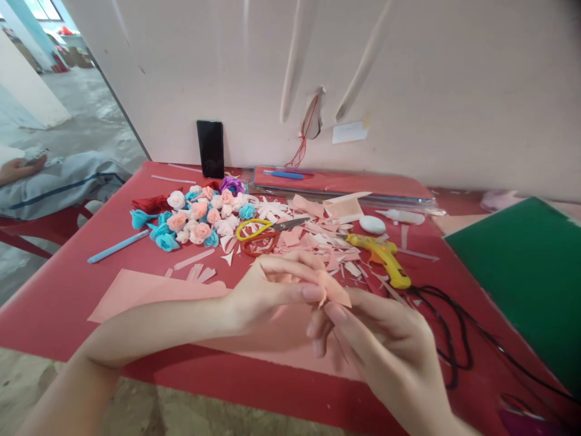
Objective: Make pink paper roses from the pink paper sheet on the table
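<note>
Your left hand (265, 287) pinches a small peach paper piece (336, 292) between thumb and fingers, and your right hand (385, 339) pinches its lower edge. You hold it above the tabletop (45, 309), between the front and back edges. A peach sheet (145, 287) lies towards the front edge, paper flowers (200, 233) towards the back left corner, and a yellow glue gun (391, 263) nearer the right edge.

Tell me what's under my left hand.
Beneath your left hand, a flat peach sheet shows, lying on the red table. Whatever the hand itself covers cannot be seen.
</note>
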Tool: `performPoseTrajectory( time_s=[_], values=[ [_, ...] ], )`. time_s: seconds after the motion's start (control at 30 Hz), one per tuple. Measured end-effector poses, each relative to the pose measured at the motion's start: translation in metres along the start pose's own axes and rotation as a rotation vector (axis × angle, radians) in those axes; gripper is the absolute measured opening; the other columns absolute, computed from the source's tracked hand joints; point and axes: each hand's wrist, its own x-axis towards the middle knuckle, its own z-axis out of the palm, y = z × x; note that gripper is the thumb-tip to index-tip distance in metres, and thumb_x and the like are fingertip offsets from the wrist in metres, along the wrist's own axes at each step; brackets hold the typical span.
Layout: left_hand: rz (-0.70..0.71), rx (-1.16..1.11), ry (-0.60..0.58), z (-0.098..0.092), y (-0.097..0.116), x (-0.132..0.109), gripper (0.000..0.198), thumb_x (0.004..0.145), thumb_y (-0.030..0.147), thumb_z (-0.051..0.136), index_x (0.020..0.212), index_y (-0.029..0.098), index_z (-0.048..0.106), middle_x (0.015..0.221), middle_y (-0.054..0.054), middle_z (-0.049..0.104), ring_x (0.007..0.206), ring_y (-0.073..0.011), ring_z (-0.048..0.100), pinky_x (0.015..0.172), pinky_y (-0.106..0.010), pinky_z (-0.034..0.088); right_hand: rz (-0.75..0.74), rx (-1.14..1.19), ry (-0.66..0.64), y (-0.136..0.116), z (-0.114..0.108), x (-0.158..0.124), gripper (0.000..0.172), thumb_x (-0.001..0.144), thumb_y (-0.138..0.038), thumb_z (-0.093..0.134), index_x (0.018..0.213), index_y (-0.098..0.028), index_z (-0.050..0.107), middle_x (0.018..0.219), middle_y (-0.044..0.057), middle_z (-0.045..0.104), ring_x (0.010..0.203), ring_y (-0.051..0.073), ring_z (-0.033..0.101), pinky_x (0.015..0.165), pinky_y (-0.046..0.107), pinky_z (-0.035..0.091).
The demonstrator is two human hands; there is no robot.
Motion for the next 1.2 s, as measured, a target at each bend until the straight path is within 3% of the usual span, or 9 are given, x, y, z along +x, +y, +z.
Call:
performPoseTrajectory(
  time_s=[0.23, 0.43, 0.8, 0.93, 1.07, 1.2],
  values=[
    [0.027, -0.044, -0.017, 0.002, 0.001, 0.001, 0.004, 0.068, 0.026, 0.074, 0.068, 0.021, 0.073, 0.078, 0.003, 0.054, 0.048, -0.0052, 0.06, 0.051, -0.021, 0.049, 0.036, 0.062, 0.041, 0.004, 0.002, -0.001, 0.018, 0.086, -0.023, 0.056, 0.07, -0.02, 0.065, 0.053, -0.003, 0.063, 0.04, 0.005, 0.057, 0.04, 0.008, 0.046],
    [0.031, 0.067, 0.056, -0.001, 0.003, 0.0, 0.011, 0.065, 0.031, 0.076, 0.065, 0.02, 0.073, 0.076, 0.001, 0.053, 0.067, -0.0058, 0.056, 0.063, -0.018, 0.049, 0.063, 0.132, 0.073, 0.006, 0.002, -0.003, 0.011, 0.084, -0.022, 0.058, 0.086, -0.023, 0.068, 0.055, -0.003, 0.064, 0.04, 0.006, 0.059, 0.04, 0.009, 0.048],
    [0.179, 0.212, 0.032, -0.008, 0.004, 0.003, 0.004, 0.066, 0.028, 0.075, 0.069, 0.025, 0.074, 0.073, 0.001, 0.052, 0.067, -0.0062, 0.05, 0.069, -0.021, 0.046, -0.008, 0.0, 0.076, 0.002, 0.003, -0.002, 0.014, 0.084, -0.018, 0.056, 0.082, -0.023, 0.069, 0.052, -0.005, 0.063, 0.036, 0.005, 0.057, 0.037, 0.007, 0.046],
    [0.196, 0.254, 0.101, -0.006, 0.003, 0.002, 0.003, 0.065, 0.027, 0.076, 0.067, 0.026, 0.074, 0.071, 0.002, 0.053, 0.067, -0.0066, 0.051, 0.071, -0.024, 0.046, -0.139, -0.229, 0.129, 0.003, 0.002, -0.004, 0.017, 0.079, -0.013, 0.058, 0.09, -0.025, 0.065, 0.055, -0.006, 0.065, 0.037, 0.008, 0.058, 0.037, 0.013, 0.049],
    [0.263, 0.292, 0.122, -0.005, -0.001, 0.001, 0.008, 0.066, 0.021, 0.075, 0.07, 0.028, 0.075, 0.068, 0.001, 0.056, 0.072, -0.0092, 0.053, 0.072, -0.025, 0.046, -0.237, -0.61, 0.235, 0.002, 0.003, -0.008, 0.02, 0.078, -0.012, 0.06, 0.091, -0.027, 0.063, 0.068, -0.003, 0.071, 0.05, 0.013, 0.065, 0.053, 0.022, 0.057],
    [0.316, 0.325, 0.119, -0.005, -0.002, 0.002, 0.011, 0.066, 0.018, 0.074, 0.072, 0.028, 0.074, 0.065, 0.002, 0.056, 0.072, -0.0099, 0.053, 0.075, -0.027, 0.046, -0.319, -0.734, 0.27, 0.003, 0.004, -0.011, 0.023, 0.082, -0.012, 0.055, 0.094, -0.03, 0.063, 0.081, -0.001, 0.073, 0.062, 0.017, 0.069, 0.059, 0.027, 0.059]
  ],
)
